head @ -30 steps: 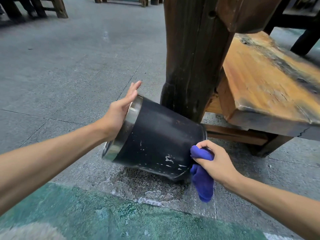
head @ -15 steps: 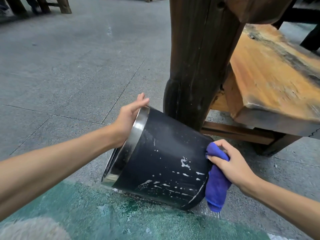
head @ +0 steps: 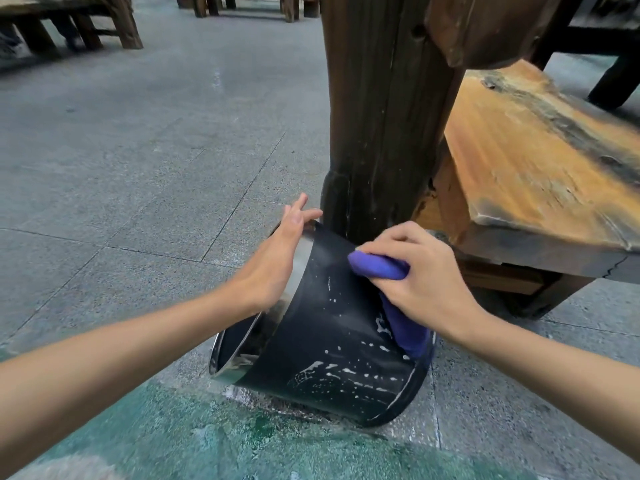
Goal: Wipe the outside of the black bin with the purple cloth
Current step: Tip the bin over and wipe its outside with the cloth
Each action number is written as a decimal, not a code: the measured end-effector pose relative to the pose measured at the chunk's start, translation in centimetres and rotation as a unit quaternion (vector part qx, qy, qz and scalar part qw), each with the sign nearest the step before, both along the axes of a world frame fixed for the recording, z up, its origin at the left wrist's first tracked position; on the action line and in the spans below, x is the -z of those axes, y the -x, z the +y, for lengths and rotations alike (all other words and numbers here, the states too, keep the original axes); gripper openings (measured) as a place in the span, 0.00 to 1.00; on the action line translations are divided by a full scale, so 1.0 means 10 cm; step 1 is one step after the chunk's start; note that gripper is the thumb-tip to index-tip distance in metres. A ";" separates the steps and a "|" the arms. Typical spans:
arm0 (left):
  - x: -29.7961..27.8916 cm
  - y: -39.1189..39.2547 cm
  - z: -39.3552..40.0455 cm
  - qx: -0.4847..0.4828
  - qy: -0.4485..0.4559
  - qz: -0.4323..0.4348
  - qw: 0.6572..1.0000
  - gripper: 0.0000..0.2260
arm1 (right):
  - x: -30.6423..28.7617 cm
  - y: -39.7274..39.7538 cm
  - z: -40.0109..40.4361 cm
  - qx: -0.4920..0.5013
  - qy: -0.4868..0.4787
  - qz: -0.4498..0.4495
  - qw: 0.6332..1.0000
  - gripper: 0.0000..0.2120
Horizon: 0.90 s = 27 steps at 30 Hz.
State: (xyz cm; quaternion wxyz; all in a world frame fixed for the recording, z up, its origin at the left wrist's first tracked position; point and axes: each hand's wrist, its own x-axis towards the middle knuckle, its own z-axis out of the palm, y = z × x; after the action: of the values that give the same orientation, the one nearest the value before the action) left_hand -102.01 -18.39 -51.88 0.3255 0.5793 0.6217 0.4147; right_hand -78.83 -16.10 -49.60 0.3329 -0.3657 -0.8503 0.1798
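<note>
The black bin [head: 332,344] lies tilted on the stone floor, its silver-rimmed mouth facing left toward me and its base to the right. White specks and streaks mark its side. My left hand [head: 277,261] rests flat against the silver rim at the top of the mouth, fingers spread, not gripping. My right hand [head: 412,278] is closed on the purple cloth [head: 381,268] and presses it onto the upper side of the bin; the rest of the cloth hangs down by the base.
A thick dark wooden post [head: 384,116] stands right behind the bin. A low wooden bench [head: 540,168] sits to the right. Green-stained floor [head: 207,438] lies in front of the bin. Dark wooden furniture [head: 69,26] stands far back left.
My right hand moved the cloth from the bin's base up onto its upper side. The bin tipped so its mouth faces more toward me. My left hand slid higher along the rim.
</note>
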 end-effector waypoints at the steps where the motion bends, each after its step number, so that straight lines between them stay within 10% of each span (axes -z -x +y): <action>1: 0.01 0.01 -0.07 0.017 -0.021 0.010 1.000 0.34 | -0.09 0.13 0.01 -0.017 -0.017 0.006 1.000 0.15; 10: 0.08 0.10 -0.16 0.057 -0.037 -0.150 0.986 0.39 | -0.18 0.69 -0.12 -0.086 -0.098 -0.104 0.986 0.17; 19: 0.08 0.26 -0.08 0.049 -0.026 -0.138 0.989 0.42 | 0.12 0.43 -0.13 -0.195 -0.108 -0.296 0.929 0.40; 27: 0.08 0.35 -0.17 0.048 -0.001 -0.095 0.994 0.41 | 0.49 -0.05 -0.19 -0.175 -0.259 -0.350 0.883 0.36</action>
State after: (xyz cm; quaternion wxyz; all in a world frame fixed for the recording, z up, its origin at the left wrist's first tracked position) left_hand -105.52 -20.08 -52.66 0.4019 0.5669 0.5590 0.4524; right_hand -78.30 -18.01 -54.53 0.0591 -0.1504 -0.9781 -0.1313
